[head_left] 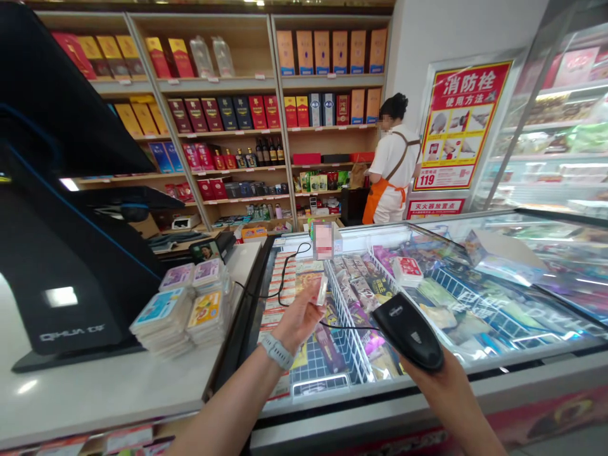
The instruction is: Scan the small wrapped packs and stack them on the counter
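Over chest freezer point(522, 362), L hand point(297, 320) pinches small white pkt point(321, 290); R hand point(444, 387) curled round black handheld barcode scanner point(408, 330), pkt near its 10 o'clock, not touching.

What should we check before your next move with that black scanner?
Left hand holds the small packet: ok.
Right hand holds the black handheld scanner: ok.
Cable hangs slack over the freezer: ok.
Packet's barcode faces the scanner: cannot tell, the fingers and the angle hide it.
Scanner is switched on: cannot tell, no light shows.
Person in an orange apron stands apart, by the far shelves: ok.
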A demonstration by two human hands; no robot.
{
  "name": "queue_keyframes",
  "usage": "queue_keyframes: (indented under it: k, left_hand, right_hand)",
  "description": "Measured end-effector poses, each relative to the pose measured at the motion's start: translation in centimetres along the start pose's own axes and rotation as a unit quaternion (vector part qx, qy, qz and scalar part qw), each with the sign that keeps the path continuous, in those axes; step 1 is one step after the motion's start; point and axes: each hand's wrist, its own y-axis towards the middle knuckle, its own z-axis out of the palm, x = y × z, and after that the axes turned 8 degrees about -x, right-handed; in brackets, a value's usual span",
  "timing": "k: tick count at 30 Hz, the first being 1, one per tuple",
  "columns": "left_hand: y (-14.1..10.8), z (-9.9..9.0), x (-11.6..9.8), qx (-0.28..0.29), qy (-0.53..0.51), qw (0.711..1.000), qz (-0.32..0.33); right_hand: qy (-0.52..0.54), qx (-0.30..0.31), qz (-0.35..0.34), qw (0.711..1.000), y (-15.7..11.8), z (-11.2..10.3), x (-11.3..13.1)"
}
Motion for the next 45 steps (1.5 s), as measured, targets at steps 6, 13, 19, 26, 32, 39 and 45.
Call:
queue_keyframes:
  k: [6, 13, 19, 26, 32, 39, 45]
  left_hand:
    - [0.5, 0.9, 2.8, 0.075, -0.006, 0.996, -0.039]
    - [0.0, 0.0, 4.0, 0.096, 0.015, 0.992, -0.075]
    - [-0.5, -0.8, 4.6, 0.079, 0.010, 0.990, -0.116]
    - [-0.3, -0.7, 4.0, 0.118, -0.031, 0.988, -0.093]
    - [0.3, -1.1, 3.3, 0.121, -0.045, 0.985, -0.110]
    - [1.6, -1.9, 2.8, 0.126, -0.023, 0.985, -0.113]
    - [2.6, -2.6, 3.2, 0.053, 0.002, 0.994, -0.090]
  right_hand:
    - [0.001, -0.006, 0.000, 1.000, 0.3, 0.0, -0.8]
    - [-0.022, 0.030, 0.009, 0.999, 0.9, -0.1, -1.4]
    - [0.020, 0.023, -0.005, 1.000, 0.6, 0.6, 1.2]
    - [-0.027, 0.050, -0.009, 0.998, 1.0, 0.0, 0.6]
    - [-0.025, 0.046, 0.001, 0.999, 0.9, 0.1, 0.4]
    - [-0.030, 0.030, 0.009, 0.999, 0.6, 0.3, -0.6]
    - [-0.045, 0.020, 0.003, 0.999, 0.6, 0.4, -0.5]
